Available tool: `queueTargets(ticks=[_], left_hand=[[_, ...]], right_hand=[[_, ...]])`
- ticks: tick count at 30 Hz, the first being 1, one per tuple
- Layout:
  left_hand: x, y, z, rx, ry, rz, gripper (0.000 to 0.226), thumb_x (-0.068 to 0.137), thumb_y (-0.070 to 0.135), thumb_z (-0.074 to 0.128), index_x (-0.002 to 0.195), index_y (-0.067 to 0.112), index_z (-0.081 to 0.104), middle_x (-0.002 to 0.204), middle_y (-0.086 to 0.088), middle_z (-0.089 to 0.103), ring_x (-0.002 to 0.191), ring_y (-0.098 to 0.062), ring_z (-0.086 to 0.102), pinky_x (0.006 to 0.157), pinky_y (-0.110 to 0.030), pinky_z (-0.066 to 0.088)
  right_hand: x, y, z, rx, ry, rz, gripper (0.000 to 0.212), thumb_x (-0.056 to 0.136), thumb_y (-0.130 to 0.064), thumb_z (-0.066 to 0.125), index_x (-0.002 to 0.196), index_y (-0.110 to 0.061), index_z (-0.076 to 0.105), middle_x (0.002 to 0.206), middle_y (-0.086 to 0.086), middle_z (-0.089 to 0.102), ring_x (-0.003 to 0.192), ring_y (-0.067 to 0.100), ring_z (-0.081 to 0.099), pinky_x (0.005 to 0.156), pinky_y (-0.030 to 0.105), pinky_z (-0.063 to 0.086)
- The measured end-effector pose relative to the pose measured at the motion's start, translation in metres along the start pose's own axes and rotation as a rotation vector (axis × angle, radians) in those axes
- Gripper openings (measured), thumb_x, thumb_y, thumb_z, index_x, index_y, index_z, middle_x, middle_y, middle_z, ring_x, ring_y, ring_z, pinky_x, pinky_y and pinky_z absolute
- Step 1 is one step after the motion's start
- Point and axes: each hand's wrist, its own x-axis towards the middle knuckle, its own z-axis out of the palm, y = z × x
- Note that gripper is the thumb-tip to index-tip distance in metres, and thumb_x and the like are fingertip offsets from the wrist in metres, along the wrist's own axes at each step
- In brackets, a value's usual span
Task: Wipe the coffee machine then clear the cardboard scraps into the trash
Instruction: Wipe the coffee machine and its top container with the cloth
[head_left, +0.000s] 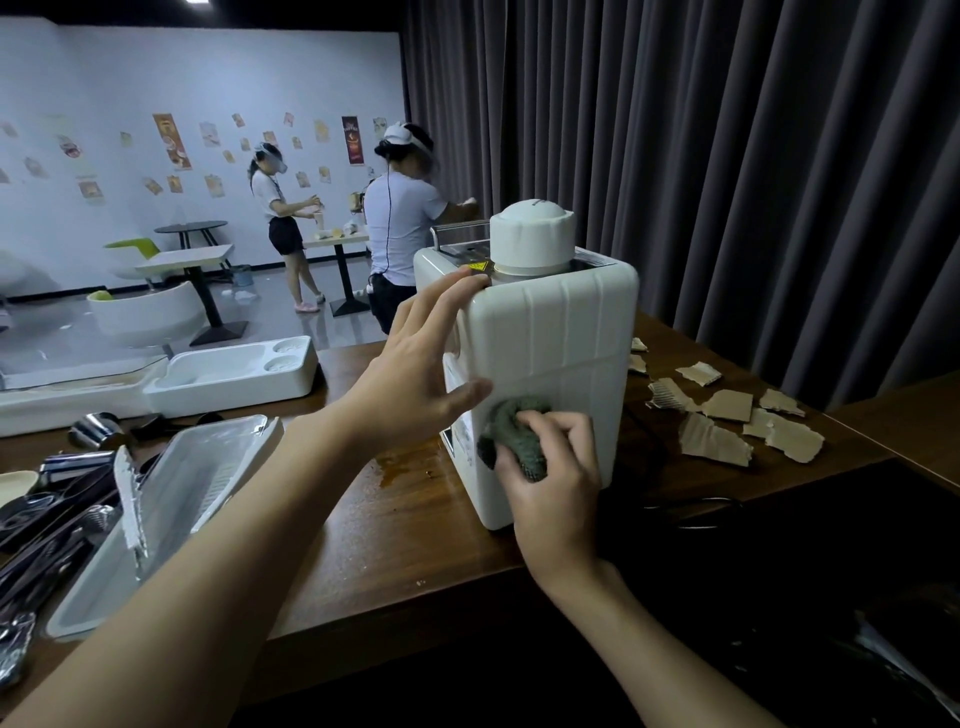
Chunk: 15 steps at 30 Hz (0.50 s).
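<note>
At the lower left of the frame there is a heap of utensils (47, 525) and a clear tub (171, 519) on the table (363, 545), pushed aside, I'd say, to leave room for the job. A brown spill (410, 467) sits on the wood just left of the machine's foot.

The left hand (415, 358) lies spread on the machine (550, 353), at centre frame. Its fingers are nearly straight up to the top corner and its thumb is flat across the near face. It grips nothing. To my eye it is there to brace the box so it doesn't slide under the rubbing.

Low on that same near face, the right hand (550, 483) has its fingers curled round a bunched grey cloth (514, 436) and presses it to the white plastic. The wiping looks to be under way.

Right of the machine, at mid-right, the torn cardboard scraps (727, 421) lie scattered flat on the table, untouched. That step is not yet begun. At the lower right is a dark, glossy mass (857, 623) below the table edge. It may be the trash bag, handy for sweeping the scraps off the edge, though I can't tell for sure.
</note>
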Motion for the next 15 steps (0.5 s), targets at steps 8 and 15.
queueTargets(ticks=[8, 15], left_hand=[[0.001, 0.0, -0.001, -0.004, -0.019, -0.028, 0.095, 0.083, 0.029, 0.078, 0.153, 0.038, 0.015, 0.158, 0.02, 0.012, 0.145, -0.011, 0.012, 0.116, -0.04, 0.017], [0.002, 0.001, -0.002, -0.027, -0.029, -0.039, 0.095, 0.082, 0.023, 0.079, 0.152, 0.04, 0.017, 0.157, 0.023, 0.012, 0.143, -0.006, 0.011, 0.113, -0.04, 0.019]], right_hand=[[0.05, 0.031, -0.027, -0.052, 0.198, 0.174, 0.034, 0.078, -0.004, 0.077, 0.11, -0.001, 0.068, 0.108, 0.007, 0.054, 0.098, 0.004, 0.048, 0.083, -0.003, 0.037], [0.044, 0.01, -0.015, -0.055, 0.215, 0.12, 0.034, 0.077, -0.002, 0.077, 0.109, 0.002, 0.068, 0.105, 0.008, 0.053, 0.096, -0.002, 0.044, 0.086, -0.003, 0.034]])
